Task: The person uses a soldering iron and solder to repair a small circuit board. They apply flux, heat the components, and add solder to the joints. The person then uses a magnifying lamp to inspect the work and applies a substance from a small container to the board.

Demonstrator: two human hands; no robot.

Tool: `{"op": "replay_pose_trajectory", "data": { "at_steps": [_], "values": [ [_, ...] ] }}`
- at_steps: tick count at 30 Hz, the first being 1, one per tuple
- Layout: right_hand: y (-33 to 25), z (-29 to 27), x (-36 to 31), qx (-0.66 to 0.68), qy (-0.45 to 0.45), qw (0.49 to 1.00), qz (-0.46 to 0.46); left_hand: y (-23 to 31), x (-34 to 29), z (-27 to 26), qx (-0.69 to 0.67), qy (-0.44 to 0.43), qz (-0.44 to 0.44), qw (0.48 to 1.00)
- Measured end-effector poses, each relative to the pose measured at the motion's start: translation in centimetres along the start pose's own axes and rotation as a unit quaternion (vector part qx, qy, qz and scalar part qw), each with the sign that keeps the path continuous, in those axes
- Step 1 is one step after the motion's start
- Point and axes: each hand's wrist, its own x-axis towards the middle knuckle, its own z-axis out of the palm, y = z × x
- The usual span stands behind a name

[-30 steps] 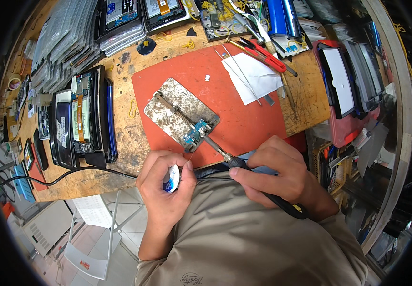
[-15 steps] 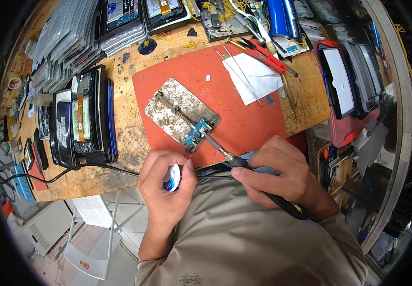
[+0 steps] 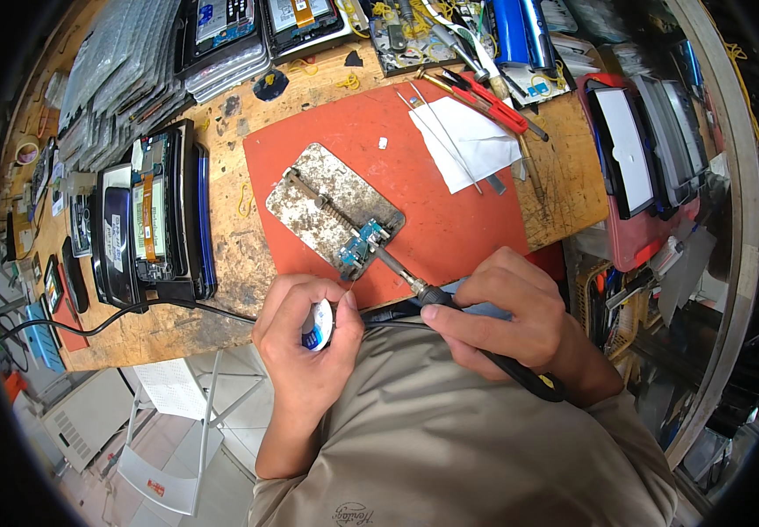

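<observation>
My right hand [image 3: 511,316] is closed round the black handle of a soldering iron [image 3: 449,304]. The iron's metal tip meets a small blue-green circuit board [image 3: 361,244]; whether it touches is too fine to tell. That board sits at the near end of a stained metal holder [image 3: 316,184] with a spring-loaded clamp bar. In my left hand [image 3: 307,338] is a small round spool [image 3: 317,327] with a white and blue label, curled inside the fingers. From thumb and forefinger a thin wire, likely solder, points toward the board's lower edge.
The holder rests on a red mat [image 3: 476,224] over a wooden bench [image 3: 230,255]. Tweezers [image 3: 449,140] lie across white paper [image 3: 463,167], beside red-handled tools [image 3: 493,104]. Opened tablets [image 3: 147,215] stand at left. A black cable [image 3: 177,303] crosses the bench's near left edge.
The soldering iron and my right hand have shifted very slightly, with the handle's rear end a little higher. My left hand and the board stay in place.
</observation>
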Motion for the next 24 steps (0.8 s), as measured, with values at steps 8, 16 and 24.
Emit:
{"op": "replay_pose_trajectory", "data": {
  "at_steps": [8, 16, 24],
  "values": [
    [0.03, 0.07, 0.14, -0.011, 0.001, 1.0, -0.005, 0.11, 0.07, 0.07, 0.001, 0.001, -0.003, 1.0],
    [-0.12, -0.01, 0.18, -0.009, -0.002, 1.0, -0.005, 0.3, 0.23, 0.04, 0.002, -0.001, -0.011, 1.0],
    [-0.14, -0.03, 0.2, -0.008, 0.001, 1.0, -0.004, 0.11, 0.27, 0.1, 0.009, 0.004, 0.013, 1.0]
  ]
}}
